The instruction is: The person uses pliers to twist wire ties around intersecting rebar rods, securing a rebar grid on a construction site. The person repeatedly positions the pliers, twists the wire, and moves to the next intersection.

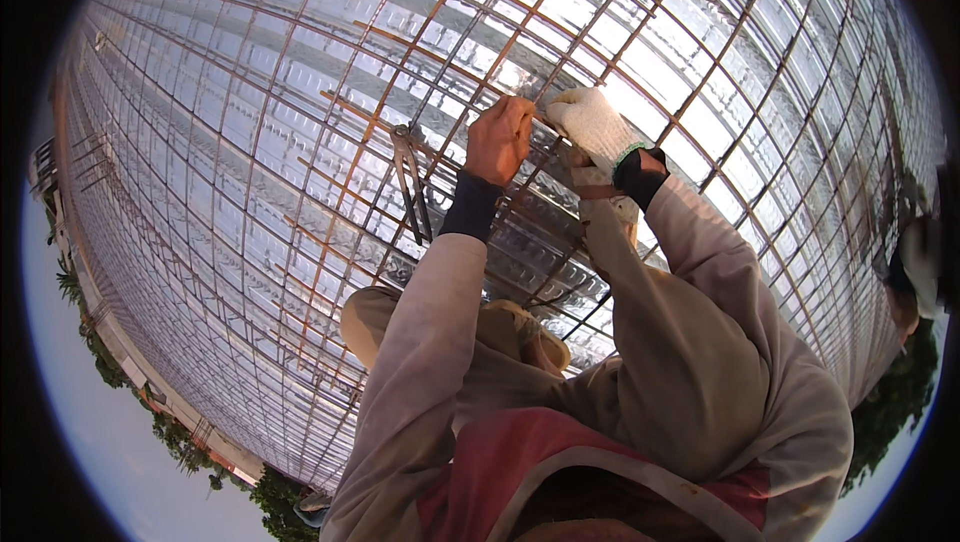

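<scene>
Here, I see both hands meeting at one crossing of the rusty rebar mesh (300, 142), which lies over a shiny corrugated metal deck (250, 42). My bare left hand (497, 140) has its fingers curled together and pinched on something thin at that crossing, probably tie wire, though I cannot make the wire out. My right hand (592, 125), in a white knit glove, has its fingers bent and pressed down on the same bar, just beside the left hand and nearly touching it.

I judge the bars stiff, heavy and rough with rust, so they will not shift under a light pull; any wire would be soft and easy to bend, best held close to the crossing. A pair of pincers (412, 180) hangs on the mesh just left of my left hand, untouched.

My fingertips hide the joint itself, and my sleeves cover the mesh below it. At the right rim another person's gloved hand (922, 264) is cut off by the picture's edge.
</scene>
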A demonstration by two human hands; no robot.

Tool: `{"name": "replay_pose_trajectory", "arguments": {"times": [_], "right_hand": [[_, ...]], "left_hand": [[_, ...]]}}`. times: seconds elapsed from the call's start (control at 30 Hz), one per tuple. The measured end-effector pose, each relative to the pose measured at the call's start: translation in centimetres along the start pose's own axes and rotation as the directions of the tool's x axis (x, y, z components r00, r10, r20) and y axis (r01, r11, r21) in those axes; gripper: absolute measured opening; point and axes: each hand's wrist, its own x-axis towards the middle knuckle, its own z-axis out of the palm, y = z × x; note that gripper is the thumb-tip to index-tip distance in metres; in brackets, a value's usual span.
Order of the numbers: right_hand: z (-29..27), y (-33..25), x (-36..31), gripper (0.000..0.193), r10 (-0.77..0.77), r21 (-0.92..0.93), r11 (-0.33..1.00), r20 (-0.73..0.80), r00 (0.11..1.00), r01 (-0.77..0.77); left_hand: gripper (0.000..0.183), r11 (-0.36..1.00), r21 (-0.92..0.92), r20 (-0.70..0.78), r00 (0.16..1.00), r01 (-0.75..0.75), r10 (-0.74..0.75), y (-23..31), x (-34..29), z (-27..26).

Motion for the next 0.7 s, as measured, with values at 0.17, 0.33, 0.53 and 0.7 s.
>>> {"name": "replay_pose_trajectory", "arguments": {"times": [0.17,0.33,0.53,0.7], "right_hand": [[1.3,0.9,0.1,0.025,-0.250,0.027,0.968,-0.034,0.968,0.250],[4.2,4.4,-3.6,0.032,-0.366,-0.058,0.929,-0.006,0.931,0.365],[2.7,2.2,-3.7,0.027,-0.473,-0.170,0.863,0.065,0.879,0.477],[3.5,12.6,4.2,0.054,-0.531,0.338,0.777,-0.102,0.841,0.531]], "left_hand": [[0.015,0.999,0.012,-0.013,0.999,0.042,-0.042,-0.3,1.9,1.1],[0.015,0.986,0.078,0.137,0.978,0.146,-0.156,-0.2,3.2,1.6],[0.020,0.989,-0.074,0.211,0.971,0.128,-0.110,-2.0,1.2,-0.2],[0.036,0.989,-0.055,0.262,0.958,0.139,-0.120,-1.1,0.5,1.0]]}}
